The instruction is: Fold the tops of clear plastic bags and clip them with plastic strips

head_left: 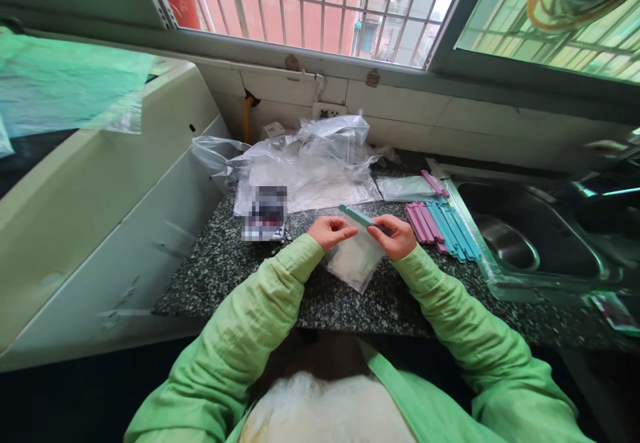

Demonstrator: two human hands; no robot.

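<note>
Over the counter I hold up a small clear plastic bag (356, 259) with whitish contents, its lower part hanging toward me. A teal bag sealing clip (356, 215) lies slanted across the bag's top edge. My right hand (397, 236) is closed round the clip's right end, thumb on the near side. With thumb and fingers pinched together, my left hand (330, 231) grips the bag's upper left edge, just below the clip's other end. Right of my hands lie several pink clips (424, 223) and several blue clips (453, 229) in a row.
Large crumpled clear plastic bags (310, 169) cover the back of the speckled counter (220, 276). A blurred-out packet (265, 213) lies to the left. More pink clips (435, 183) rest on a flat clear packet (405, 188). A sink (545, 229) borders the right side; a white appliance (125, 229) stands left.
</note>
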